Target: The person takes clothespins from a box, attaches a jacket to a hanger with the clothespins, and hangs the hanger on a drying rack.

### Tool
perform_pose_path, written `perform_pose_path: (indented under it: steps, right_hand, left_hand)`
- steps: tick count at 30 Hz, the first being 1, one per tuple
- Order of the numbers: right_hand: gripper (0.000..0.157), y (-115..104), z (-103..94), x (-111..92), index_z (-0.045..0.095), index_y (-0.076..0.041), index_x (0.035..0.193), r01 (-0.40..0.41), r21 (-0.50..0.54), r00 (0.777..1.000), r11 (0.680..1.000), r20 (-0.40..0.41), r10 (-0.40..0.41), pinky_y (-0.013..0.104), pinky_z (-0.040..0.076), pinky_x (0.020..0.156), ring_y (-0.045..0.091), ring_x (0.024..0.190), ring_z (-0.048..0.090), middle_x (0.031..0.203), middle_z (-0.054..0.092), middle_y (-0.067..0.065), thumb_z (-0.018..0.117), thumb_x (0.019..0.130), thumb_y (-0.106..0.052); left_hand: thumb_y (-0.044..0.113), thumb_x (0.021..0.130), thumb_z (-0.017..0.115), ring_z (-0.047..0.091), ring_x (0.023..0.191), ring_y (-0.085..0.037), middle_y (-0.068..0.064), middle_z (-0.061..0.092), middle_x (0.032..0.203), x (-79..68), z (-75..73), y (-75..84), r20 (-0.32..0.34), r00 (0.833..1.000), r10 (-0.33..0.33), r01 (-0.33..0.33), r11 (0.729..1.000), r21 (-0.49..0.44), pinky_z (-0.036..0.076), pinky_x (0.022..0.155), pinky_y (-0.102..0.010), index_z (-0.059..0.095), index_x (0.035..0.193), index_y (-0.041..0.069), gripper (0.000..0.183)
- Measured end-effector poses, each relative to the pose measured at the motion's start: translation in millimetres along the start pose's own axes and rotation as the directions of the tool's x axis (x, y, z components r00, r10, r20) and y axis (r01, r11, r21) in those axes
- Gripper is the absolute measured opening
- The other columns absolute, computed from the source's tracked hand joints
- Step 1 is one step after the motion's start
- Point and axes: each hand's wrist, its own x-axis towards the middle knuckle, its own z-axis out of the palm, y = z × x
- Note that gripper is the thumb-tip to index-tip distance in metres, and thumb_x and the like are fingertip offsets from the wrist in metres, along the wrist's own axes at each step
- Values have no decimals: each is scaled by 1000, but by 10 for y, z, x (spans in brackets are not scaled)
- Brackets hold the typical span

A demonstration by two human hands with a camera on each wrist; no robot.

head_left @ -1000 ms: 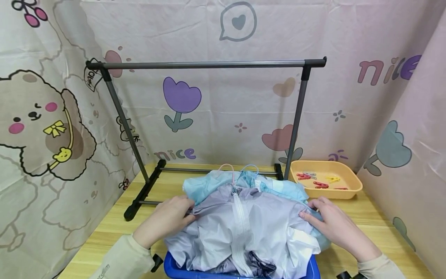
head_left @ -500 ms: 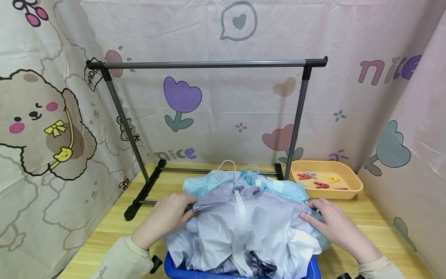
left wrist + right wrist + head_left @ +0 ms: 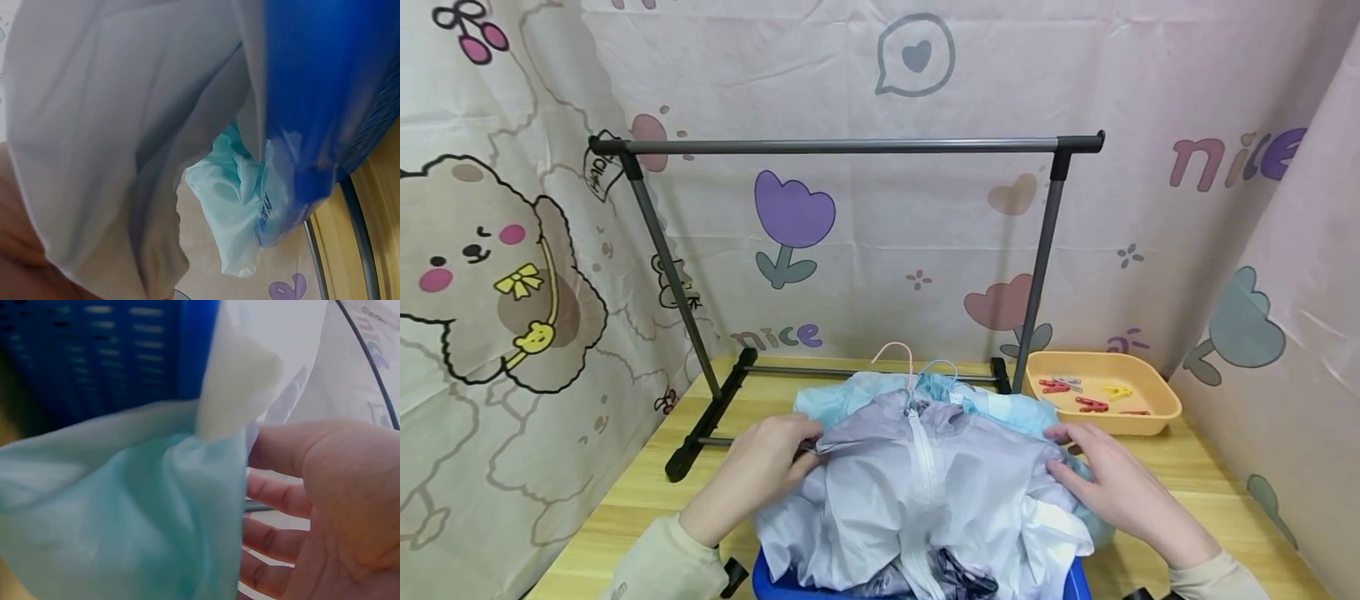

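A lavender-grey zip jacket (image 3: 865,475) on a pink hanger (image 3: 895,346) lies over a blue basket (image 3: 763,577). My left hand (image 3: 767,458) pinches its left shoulder; in the left wrist view the grey cloth hides most of those fingers. At the other shoulder my right hand (image 3: 1108,479) grips the jacket, thumb in front and fingers behind, as the right wrist view shows. Beneath lies a light-blue garment (image 3: 842,397) on a blue hanger (image 3: 942,363); its turquoise cloth (image 3: 125,519) hangs beside the basket near my right hand.
A dark metal clothes rack (image 3: 842,147) stands behind the basket on the wooden table (image 3: 632,517). To the right sits a yellow tray (image 3: 1157,400) with several clothes pegs (image 3: 1092,405). Printed curtains (image 3: 917,217) enclose the back and sides.
The pink hanger's hook has risen slightly and shifted right, with the jacket's collar lifting a little. My right fingers have moved slightly inward on the shoulder. The view has tilted up slightly.
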Motion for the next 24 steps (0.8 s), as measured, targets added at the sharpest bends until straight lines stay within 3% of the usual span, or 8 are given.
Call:
perform_pose_path:
  steps: [5, 11, 19, 24]
  right_hand:
    - [30, -112, -12, 33, 72, -9, 131, 53, 18, 997, 998, -63, -52, 66, 54, 101, 39, 122, 68, 130, 72, 11, 72, 104, -23]
    - [22, -237, -11, 102, 75, -15, 126, 135, 55, 987, 989, -100, -130, 58, 56, 101, 28, 117, 72, 124, 74, -2, 63, 110, -23]
    - [27, -338, 49, 202, 75, -17, 128, 134, 84, 991, 987, -41, -131, 52, 59, 99, 23, 116, 72, 124, 75, -3, 62, 110, -33]
    - [27, -362, 62, 230, 75, -12, 125, 116, 73, 993, 990, -27, -115, 52, 59, 98, 25, 115, 73, 122, 77, 1, 62, 110, -30]
  left_hand:
    - [12, 86, 87, 48, 67, -5, 11, 61, 78, 9, 19, -11, -64, 997, 50, -53, 997, -53, 43, 60, -24, 59, 75, 26, 33]
    - [5, 85, 85, 49, 70, -3, 7, 65, 82, 3, 65, -46, -146, 985, 93, -111, 986, -125, 45, 63, -22, 68, 82, 20, 23]
    - [-3, 86, 80, 46, 70, 0, 10, 59, 82, -9, 81, -60, -230, 966, 119, -162, 971, -177, 44, 61, -21, 69, 88, 19, 24]
    - [-5, 86, 77, 47, 72, 0, 10, 59, 84, -3, 82, -47, -250, 960, 125, -173, 968, -181, 47, 63, -21, 68, 88, 19, 27]
